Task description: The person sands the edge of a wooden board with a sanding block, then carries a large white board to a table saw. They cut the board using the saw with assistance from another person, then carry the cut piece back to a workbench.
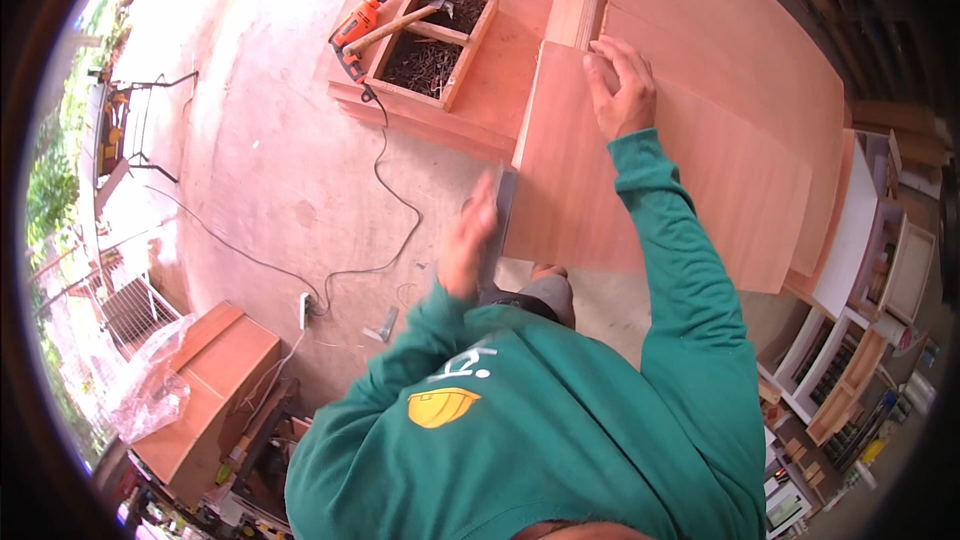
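The thin wooden panel (690, 170) lies toward the near edge of a larger board (750, 30); it looks stiff, fairly light and smooth, best held by 2 opposite edges (corners may chip). The right hand (624, 88), thumb and fingers apart, is at its far edge; the left hand (468, 240) is blurred, finger spacing unclear.
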A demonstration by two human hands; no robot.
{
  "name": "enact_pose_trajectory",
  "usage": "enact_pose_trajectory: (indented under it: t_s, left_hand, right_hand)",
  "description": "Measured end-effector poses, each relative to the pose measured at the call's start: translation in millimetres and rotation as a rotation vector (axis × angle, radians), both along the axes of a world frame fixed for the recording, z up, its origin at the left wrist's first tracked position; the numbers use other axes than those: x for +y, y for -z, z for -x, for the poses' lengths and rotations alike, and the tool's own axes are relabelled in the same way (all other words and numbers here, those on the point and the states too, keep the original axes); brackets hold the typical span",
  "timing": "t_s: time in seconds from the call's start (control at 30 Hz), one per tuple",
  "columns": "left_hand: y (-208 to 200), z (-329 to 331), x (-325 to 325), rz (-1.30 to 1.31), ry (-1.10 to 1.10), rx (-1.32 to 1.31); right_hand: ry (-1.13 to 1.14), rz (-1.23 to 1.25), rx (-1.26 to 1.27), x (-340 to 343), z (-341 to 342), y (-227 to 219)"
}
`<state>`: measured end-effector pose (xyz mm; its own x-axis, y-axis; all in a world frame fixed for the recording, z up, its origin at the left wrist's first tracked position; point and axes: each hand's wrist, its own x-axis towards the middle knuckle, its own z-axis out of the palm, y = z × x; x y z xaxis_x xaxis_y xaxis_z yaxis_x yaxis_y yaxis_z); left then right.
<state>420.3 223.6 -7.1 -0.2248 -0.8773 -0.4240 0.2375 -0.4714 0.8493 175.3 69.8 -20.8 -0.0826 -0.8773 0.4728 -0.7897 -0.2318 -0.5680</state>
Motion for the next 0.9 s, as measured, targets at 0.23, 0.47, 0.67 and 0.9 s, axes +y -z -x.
enact_pose_trajectory:
  t_s: [0.23,0.47,0.67,0.9]
  left_hand:
    - [69,61,-137,0.376,-0.112,-0.037]
    - [79,83,-319,0.195,-0.198,-0.279]
    - [-5,33,-144,1.038,-0.186,-0.855]
    - [-34,-17,-2,0.974,0.378,-0.838]
  right_hand:
    - [-0.012,-0.111,0.249,-3,-12,0]
    - [-0.012,-0.132,0.278,-2,-10,2]
    - [0.014,-0.122,0.148,-3,-7,4]
    - [0.035,-0.118,-0.105,-3,-5,5]
